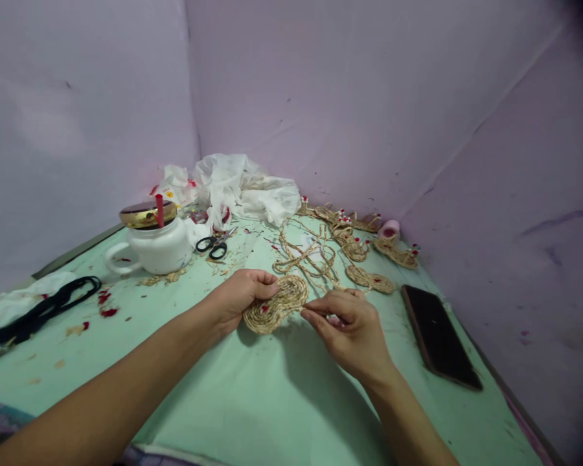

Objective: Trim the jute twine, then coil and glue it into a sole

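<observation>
Between my hands is a coiled, braided straw sole (291, 294), shaped like a figure eight, with a small red mark near its left end. My left hand (247, 294) grips its left side, thumb on top. The fingers of my right hand (347, 320) are pinched together at the sole's right edge; what they hold looks like the straw cord, though the tips partly hide it. Loose braided straw cord (308, 255) lies tangled just beyond. Behind my right hand rests another coiled straw sole (369, 278) with a red mark.
Black-handled scissors (217, 246) and a white mug (160, 249) with a gold-rimmed lid stand left. Black cord (43, 310) lies far left. A white plastic bag (245, 184) sits at the back. Several small straw slippers (347, 233) and a phone (440, 336) are on the right.
</observation>
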`<state>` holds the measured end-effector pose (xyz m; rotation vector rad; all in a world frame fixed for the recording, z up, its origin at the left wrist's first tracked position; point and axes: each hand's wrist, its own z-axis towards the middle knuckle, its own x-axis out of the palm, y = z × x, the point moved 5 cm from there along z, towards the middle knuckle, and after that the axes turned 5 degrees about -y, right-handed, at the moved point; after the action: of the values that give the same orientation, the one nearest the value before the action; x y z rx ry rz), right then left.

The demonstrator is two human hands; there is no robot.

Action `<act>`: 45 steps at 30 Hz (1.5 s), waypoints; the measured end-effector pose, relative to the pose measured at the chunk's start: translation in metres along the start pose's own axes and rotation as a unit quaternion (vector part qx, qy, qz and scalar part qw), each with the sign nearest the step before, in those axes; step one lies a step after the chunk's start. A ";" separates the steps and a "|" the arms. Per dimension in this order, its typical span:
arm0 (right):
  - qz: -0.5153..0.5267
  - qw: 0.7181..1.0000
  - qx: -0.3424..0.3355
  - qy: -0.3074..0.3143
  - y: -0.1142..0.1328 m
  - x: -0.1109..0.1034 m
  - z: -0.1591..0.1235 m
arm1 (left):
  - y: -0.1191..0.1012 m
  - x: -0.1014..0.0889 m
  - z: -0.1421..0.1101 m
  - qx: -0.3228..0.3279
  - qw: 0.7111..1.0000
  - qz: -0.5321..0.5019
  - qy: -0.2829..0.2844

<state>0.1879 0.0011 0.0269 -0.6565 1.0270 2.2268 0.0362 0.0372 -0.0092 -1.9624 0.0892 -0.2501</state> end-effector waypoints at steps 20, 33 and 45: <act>-0.094 0.995 -0.004 0.025 0.026 0.016 -0.061 | 0.009 -0.005 -0.059 0.310 0.778 0.547 -0.007; -0.200 0.979 -0.026 -0.009 0.032 0.018 -0.065 | 0.030 -0.004 -0.060 0.278 0.784 0.555 -0.021; -0.232 0.971 -0.062 0.020 0.037 0.030 -0.065 | 0.031 0.005 -0.061 0.293 0.744 0.597 -0.053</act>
<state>0.1537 -0.0605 -0.0114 -0.8971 0.6685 1.8798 0.0294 -0.0307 -0.0145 -0.9721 1.0242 0.6251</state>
